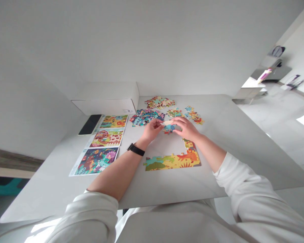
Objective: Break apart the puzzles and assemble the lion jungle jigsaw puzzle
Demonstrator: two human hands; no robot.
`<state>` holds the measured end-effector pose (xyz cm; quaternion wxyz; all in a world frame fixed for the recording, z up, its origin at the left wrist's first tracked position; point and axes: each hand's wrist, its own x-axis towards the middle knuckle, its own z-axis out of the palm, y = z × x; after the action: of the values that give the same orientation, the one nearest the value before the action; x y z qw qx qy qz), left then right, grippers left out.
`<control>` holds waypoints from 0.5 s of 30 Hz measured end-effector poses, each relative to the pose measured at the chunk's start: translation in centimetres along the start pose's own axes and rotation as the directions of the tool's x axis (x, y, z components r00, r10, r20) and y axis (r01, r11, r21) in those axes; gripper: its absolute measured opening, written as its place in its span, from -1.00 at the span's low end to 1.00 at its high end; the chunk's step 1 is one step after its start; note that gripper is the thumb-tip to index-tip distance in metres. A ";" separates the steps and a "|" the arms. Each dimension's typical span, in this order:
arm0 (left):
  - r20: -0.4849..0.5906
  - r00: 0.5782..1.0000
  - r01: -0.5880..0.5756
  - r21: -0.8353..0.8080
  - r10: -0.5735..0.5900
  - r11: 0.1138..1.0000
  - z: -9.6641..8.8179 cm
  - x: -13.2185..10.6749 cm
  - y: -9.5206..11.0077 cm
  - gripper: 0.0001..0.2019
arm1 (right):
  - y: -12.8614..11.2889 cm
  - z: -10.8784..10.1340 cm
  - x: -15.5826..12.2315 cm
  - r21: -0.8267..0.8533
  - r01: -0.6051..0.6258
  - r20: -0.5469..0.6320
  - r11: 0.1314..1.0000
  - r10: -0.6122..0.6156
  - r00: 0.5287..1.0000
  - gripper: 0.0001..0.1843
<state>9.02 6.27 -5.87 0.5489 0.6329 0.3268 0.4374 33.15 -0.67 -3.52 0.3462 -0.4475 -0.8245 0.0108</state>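
Note:
My left hand [152,130], with a black watch [136,149] on its wrist, is closed in a pinch at the left edge of a pale puzzle piece [168,123]. The fingers of my right hand [185,128] are bent round the right side of the same piece. Just below it lie joined blue puzzle pieces [168,128], partly covered by my fingers. Nearer to me is a partly assembled jigsaw puzzle [172,161], an L-shaped strip with a crocodile and a lion, its right side running up beneath my right wrist.
Loose puzzle pieces lie in heaps: dark purple-blue ones [145,117], reddish ones [159,101], green-yellow ones [176,112] and orange ones [195,116]. On the left are a picture sheet [100,146] and a dark phone [90,124]. A white box [103,105] stands against the wall.

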 end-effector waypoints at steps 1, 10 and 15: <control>-0.003 1.000 -0.012 0.026 0.012 1.000 0.0 0.0 -0.1 -0.68 | 0.0 -0.1 0.0 0.000 -0.003 0.001 1.000 0.003 1.000 -0.67; 0.097 0.968 -0.243 0.571 0.230 0.784 -0.5 -0.6 -0.2 -0.81 | 2.3 -1.4 -1.6 -0.004 -0.090 -0.029 0.996 0.090 0.996 -0.74; 0.332 0.917 -0.395 0.669 0.222 0.629 0.1 -1.2 -0.1 -0.71 | 3.3 -1.1 -2.1 0.012 -0.141 -0.013 0.990 0.141 0.990 -0.78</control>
<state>8.57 5.16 -6.19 0.2025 0.8878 0.2963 0.2882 36.94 -0.63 -4.95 0.3526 -0.5029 -0.7883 0.0365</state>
